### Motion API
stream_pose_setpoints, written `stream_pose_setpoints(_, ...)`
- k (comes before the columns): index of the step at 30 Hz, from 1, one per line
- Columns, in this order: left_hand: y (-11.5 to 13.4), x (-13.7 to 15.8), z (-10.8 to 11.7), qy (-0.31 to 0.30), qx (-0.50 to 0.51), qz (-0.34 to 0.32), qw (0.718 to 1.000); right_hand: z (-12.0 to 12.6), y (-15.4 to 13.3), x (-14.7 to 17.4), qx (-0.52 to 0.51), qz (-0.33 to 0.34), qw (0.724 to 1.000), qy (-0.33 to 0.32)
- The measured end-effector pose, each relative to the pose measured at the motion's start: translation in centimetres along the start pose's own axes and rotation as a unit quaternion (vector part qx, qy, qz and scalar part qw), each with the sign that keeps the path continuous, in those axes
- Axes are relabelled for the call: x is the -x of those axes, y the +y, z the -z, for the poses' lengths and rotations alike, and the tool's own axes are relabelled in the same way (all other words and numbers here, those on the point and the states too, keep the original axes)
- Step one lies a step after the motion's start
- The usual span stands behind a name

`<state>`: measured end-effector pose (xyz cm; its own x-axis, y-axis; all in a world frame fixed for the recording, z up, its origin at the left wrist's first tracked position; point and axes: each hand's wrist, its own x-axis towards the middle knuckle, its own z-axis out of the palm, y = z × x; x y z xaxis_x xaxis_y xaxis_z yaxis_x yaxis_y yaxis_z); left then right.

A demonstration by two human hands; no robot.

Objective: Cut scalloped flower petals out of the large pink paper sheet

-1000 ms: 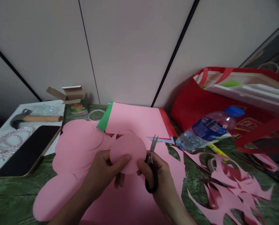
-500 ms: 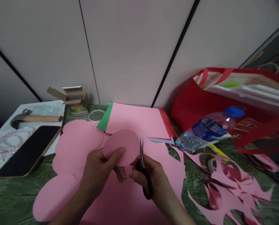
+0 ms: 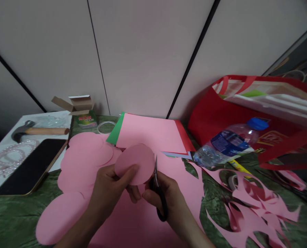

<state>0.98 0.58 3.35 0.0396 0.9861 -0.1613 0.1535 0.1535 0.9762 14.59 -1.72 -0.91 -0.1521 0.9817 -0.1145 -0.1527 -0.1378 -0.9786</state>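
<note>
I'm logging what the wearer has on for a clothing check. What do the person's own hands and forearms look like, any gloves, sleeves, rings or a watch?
Both are bare: the left hand and right hand wear no gloves, and no rings or watch show. The visible forearms carry no sleeves.

scissors (image 3: 159, 193) at pink paper disc (image 3: 135, 163)

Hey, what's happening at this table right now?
A person is cutting pink paper. The left hand holds up a pink paper circle by its lower edge, and the right hand works small black-handled scissors at the circle's right edge. More pink circles lie on the green table to the left, and pink offcuts lie to the right. A phone, a hammer and a plastic bottle sit nearby.
</note>
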Motion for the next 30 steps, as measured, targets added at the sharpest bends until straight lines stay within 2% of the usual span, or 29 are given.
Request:
stream_pose_setpoints(8, 0.06, 0.09, -0.10, -0.003, 0.014, 0.002, 1.000, -0.02, 0.46, -0.02, -0.012, -0.009, 1.000, -0.010)
stream_pose_setpoints(30, -0.25, 0.05, -0.16, 0.001, 0.021, 0.004, 1.000, -0.61, -0.27, 0.10, -0.007, -0.049, 0.998, 0.028)
